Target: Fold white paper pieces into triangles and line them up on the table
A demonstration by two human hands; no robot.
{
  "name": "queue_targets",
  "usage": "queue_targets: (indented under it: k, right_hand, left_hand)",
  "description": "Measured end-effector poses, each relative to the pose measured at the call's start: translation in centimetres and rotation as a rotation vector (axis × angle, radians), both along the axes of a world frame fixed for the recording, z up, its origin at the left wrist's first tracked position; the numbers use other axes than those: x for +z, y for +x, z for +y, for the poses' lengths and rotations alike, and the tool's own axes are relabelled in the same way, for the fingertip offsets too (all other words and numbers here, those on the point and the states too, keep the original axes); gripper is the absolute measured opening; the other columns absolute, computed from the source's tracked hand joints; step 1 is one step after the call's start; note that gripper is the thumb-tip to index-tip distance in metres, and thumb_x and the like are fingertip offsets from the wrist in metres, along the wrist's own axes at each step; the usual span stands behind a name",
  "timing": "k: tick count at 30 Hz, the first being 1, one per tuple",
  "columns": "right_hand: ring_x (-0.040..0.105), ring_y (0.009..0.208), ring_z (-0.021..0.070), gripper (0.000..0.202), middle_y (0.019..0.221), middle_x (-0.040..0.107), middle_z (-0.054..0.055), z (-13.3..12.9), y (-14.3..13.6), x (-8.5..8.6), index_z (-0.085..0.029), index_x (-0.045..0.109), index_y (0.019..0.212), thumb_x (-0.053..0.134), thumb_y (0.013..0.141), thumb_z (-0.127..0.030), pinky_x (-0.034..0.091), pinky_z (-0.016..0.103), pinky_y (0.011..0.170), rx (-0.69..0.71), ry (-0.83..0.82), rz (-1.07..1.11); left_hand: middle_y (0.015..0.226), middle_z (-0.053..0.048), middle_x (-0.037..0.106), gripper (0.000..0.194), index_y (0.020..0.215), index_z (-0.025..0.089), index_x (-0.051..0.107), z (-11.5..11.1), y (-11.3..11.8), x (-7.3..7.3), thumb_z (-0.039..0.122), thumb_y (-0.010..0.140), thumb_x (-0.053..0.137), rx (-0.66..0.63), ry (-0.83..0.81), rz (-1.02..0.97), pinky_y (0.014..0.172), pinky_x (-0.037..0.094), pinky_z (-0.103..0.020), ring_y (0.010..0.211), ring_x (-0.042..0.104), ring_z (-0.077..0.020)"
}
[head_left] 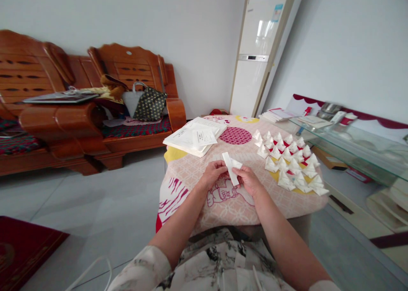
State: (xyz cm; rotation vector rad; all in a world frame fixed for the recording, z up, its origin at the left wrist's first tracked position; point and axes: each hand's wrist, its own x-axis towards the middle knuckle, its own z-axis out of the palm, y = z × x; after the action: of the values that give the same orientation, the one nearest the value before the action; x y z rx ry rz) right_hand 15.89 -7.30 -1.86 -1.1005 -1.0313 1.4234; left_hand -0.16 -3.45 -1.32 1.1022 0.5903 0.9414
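The folded white paper piece (pixel 232 170) was held between both bare hands, above the near-central part of the cloth-covered table. The left hand (pixel 214 172) pinched its left edge between thumb and fingers; the right hand (pixel 249 179) pinched its right side, the thumb lying over the paper. A narrow strip crossed the front of the piece at a slant, with a pointed flap projecting to its right.

Beneath the grip lay a pale pink patterned tablecloth (pixel 188 172) with purple line drawings. Beyond the grip and to its left was a stack of white paper sheets (pixel 180 138), bearing a small printed white slip (pixel 204 137). Almost directly beyond the grip appeared a magenta dotted oval (pixel 236 135) in the cloth. To the right, pointed folded white paper pieces (pixel 293 166) stood grouped in uneven rows. Farther right was a glass-topped table (pixel 360 144); far to the left, a reddish-brown carved wooden sofa (pixel 134 72).
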Motion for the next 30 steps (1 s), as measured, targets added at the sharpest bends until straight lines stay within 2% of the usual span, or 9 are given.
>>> queue_targets:
  k: [6, 11, 18, 21, 25, 27, 30]
  right_hand:
    - [0.047, 0.035, 0.0097, 0.033, 0.050, 0.061, 0.000, -0.1, -0.5, 0.2, -0.016, 0.065, 0.071, 0.075, 0.067, -0.047, 0.031, 0.020, 0.031, -0.143, 0.060, -0.113]
    - [0.045, 0.034, 0.0082, 0.031, 0.046, 0.059, -0.001, 0.0, -0.3, 0.4, -0.017, 0.063, 0.066, 0.073, 0.069, -0.046, 0.027, 0.019, 0.033, -0.286, 0.160, -0.110]
    - [0.041, 0.033, 0.0062, 0.033, 0.045, 0.059, 0.000, -0.3, -0.3, 0.4, -0.016, 0.062, 0.059, 0.075, 0.070, -0.044, 0.025, 0.019, 0.035, -0.290, 0.182, -0.108]
    - [0.045, 0.035, 0.0078, 0.033, 0.049, 0.062, 0.001, -0.3, -0.5, 0.4, -0.015, 0.065, 0.063, 0.076, 0.071, -0.045, 0.030, 0.020, 0.036, -0.299, 0.178, -0.103]
    - [0.053, 0.041, 0.0126, 0.033, 0.058, 0.068, 0.002, -0.1, -0.5, 0.0, -0.015, 0.074, 0.081, 0.075, 0.073, -0.047, 0.040, 0.024, 0.040, -0.359, 0.200, -0.120]
    - [0.060, 0.049, 0.0162, 0.034, 0.066, 0.072, 0.003, 0.0, -0.4, -0.4, -0.016, 0.077, 0.089, 0.073, 0.076, -0.047, 0.046, 0.027, 0.047, -0.376, 0.259, -0.169]
    - [0.068, 0.068, 0.0215, 0.031, 0.077, 0.075, 0.004, 0.3, -0.2, -1.0, -0.018, 0.079, 0.091, 0.070, 0.080, -0.045, 0.054, 0.031, 0.063, -0.380, 0.392, -0.285]
  left_hand:
    - [0.059, 0.000, 0.063, 0.023, 0.073, 0.013, 0.063, 0.0, 0.0, 0.0, 0.033, 0.070, 0.074, 0.090, 0.055, 0.105, 0.051, 0.043, -0.019, 0.050, 0.056, -0.0084]
    - [0.056, 0.002, 0.060, 0.023, 0.070, 0.014, 0.060, 0.1, 0.1, -0.1, 0.033, 0.070, 0.071, 0.114, 0.082, 0.167, 0.047, 0.040, -0.019, 0.046, 0.051, -0.0072]
    - [0.055, 0.007, 0.054, 0.026, 0.073, 0.018, 0.053, 0.4, 0.2, -0.4, 0.026, 0.062, 0.075, 0.316, 0.150, 0.078, 0.043, 0.037, -0.018, 0.043, 0.047, -0.0067]
    - [0.061, 0.003, 0.060, 0.018, 0.075, 0.016, 0.060, 0.3, 0.1, -0.3, 0.025, 0.066, 0.072, 0.304, 0.191, 0.097, 0.049, 0.043, -0.020, 0.050, 0.053, -0.0089]
    - [0.077, -0.002, 0.070, 0.016, 0.082, 0.014, 0.071, 0.2, -0.2, 0.1, 0.022, 0.071, 0.063, 0.242, 0.301, 0.104, 0.067, 0.049, -0.024, 0.069, 0.062, -0.0135]
    - [0.081, -0.003, 0.071, 0.017, 0.086, 0.014, 0.072, 0.2, -0.3, 0.1, 0.023, 0.074, 0.064, 0.248, 0.344, 0.090, 0.070, 0.048, -0.025, 0.073, 0.063, -0.0145]
    - [0.078, -0.002, 0.069, 0.020, 0.087, 0.014, 0.072, 0.2, -0.4, 0.1, 0.032, 0.078, 0.070, 0.260, 0.360, 0.060, 0.067, 0.047, -0.025, 0.069, 0.061, -0.0138]
